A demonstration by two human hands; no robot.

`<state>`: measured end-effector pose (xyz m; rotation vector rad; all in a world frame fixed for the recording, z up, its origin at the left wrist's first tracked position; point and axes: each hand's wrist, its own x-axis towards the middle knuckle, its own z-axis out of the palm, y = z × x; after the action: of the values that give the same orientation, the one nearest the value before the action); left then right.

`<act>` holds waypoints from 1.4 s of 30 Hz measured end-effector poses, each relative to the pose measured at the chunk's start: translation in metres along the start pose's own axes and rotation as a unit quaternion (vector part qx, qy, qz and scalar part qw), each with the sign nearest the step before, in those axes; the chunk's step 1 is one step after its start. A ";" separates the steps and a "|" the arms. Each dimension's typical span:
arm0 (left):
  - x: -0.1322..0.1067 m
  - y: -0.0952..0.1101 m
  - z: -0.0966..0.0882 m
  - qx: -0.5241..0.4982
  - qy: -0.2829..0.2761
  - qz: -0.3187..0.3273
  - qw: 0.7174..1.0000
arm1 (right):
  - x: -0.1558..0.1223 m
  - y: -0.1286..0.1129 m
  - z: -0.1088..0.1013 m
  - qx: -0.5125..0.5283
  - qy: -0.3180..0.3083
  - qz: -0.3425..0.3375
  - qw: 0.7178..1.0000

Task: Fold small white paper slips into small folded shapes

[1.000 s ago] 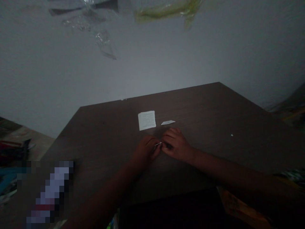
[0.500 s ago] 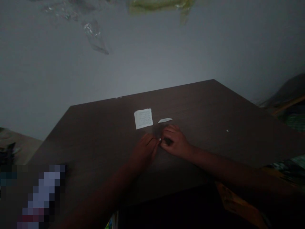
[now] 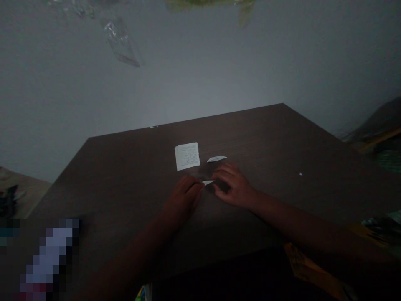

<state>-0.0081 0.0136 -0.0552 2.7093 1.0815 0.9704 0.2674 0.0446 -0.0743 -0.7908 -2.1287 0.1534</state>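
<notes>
Between my hands, just above or on the dark table, is a small folded piece of white paper [image 3: 208, 182] with a pointed right end. My left hand [image 3: 184, 195] pinches its left end, with the fingers hiding that part. My right hand [image 3: 233, 186] is at the pointed tip, thumb and fingers apart with a gap between them; whether it touches the tip I cannot tell. Beyond my hands lies a stack of square printed paper sheets [image 3: 187, 156]. To the right of the stack rests another folded paper piece [image 3: 216, 159], slim and pointed at its ends.
The brown table [image 3: 250, 129] has its back edge by a grey wall [image 3: 200, 75]. A tiny white scrap [image 3: 300, 174] lies at the right. A clear plastic packet [image 3: 120, 42] hangs on the wall. A pixelated object [image 3: 50, 255] is at the lower left.
My right hand's fingers have parted from their pinch, and more of the folded paper now shows. My left hand has shifted slightly left and keeps its pinch.
</notes>
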 end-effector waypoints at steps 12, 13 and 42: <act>0.002 0.011 -0.003 -0.014 -0.019 0.001 1.000 | 0.002 -0.009 0.010 -0.040 -0.012 -0.067 0.997; 0.002 0.013 -0.003 -0.014 -0.015 0.001 1.000 | 0.002 -0.010 0.010 -0.047 -0.009 -0.070 0.996; 0.003 0.014 -0.001 -0.007 0.033 0.035 0.999 | 0.002 -0.016 0.006 -0.091 0.006 -0.063 0.994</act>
<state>0.0017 0.0051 -0.0491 2.7397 0.9924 1.0802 0.2546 0.0335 -0.0708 -0.7550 -2.1964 -0.1127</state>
